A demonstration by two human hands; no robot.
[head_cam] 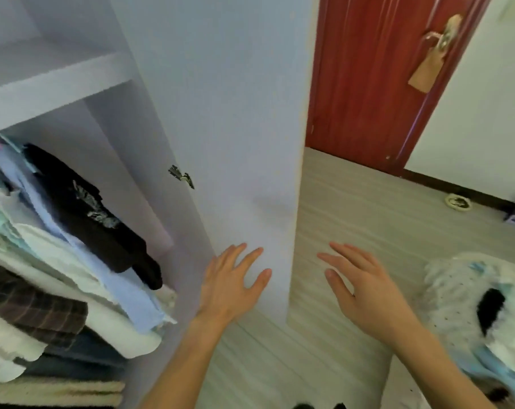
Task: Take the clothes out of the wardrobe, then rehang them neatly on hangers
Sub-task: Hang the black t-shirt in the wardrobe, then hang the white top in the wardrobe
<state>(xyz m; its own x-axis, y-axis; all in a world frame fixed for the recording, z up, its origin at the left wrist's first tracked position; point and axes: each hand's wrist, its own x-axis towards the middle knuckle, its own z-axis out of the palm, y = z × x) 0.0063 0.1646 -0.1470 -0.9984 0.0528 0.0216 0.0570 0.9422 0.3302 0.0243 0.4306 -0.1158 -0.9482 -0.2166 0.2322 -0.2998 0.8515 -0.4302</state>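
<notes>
Our left hand [229,284] lay flat, fingers spread, on the wardrobe door [235,113]; our right hand [365,290] hovered spread and empty. The hanging clothes [58,261] were at nine o'clock. We judged the black printed T-shirt [85,208] light and limp, best taken at its shoulders.

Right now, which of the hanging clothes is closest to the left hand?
The black printed top, the rightmost one hanging; the light blue garment and the others hang farther from the left hand.
</notes>
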